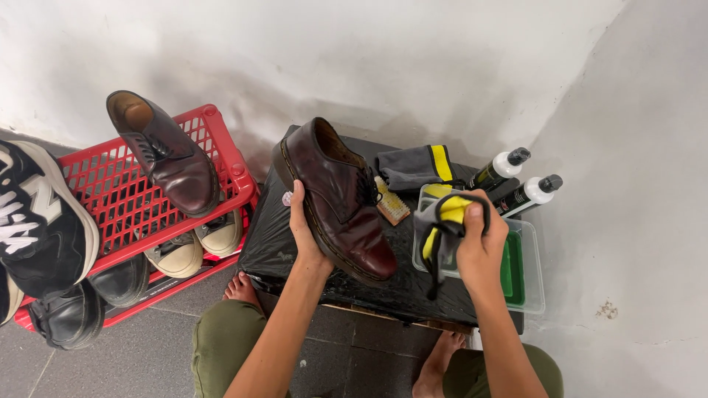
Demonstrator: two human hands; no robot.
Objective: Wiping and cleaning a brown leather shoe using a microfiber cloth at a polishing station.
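Note:
My left hand (304,227) grips the sole edge of a dark burgundy leather shoe (337,197), holding it tilted over a low table covered in black plastic (269,247). My right hand (481,239) is closed on a grey and yellow cloth (439,225), held above a clear plastic tub (532,267) with a green item inside. The matching burgundy shoe (166,151) rests on a red plastic rack (118,195) to the left.
On the table lie a small brush (391,206), a folded grey and yellow cloth (413,166) and two white bottles with black caps (516,180). The rack also holds a black and white sneaker (37,221), beige shoes (195,247) and black shoes (70,313). White walls close in behind and right.

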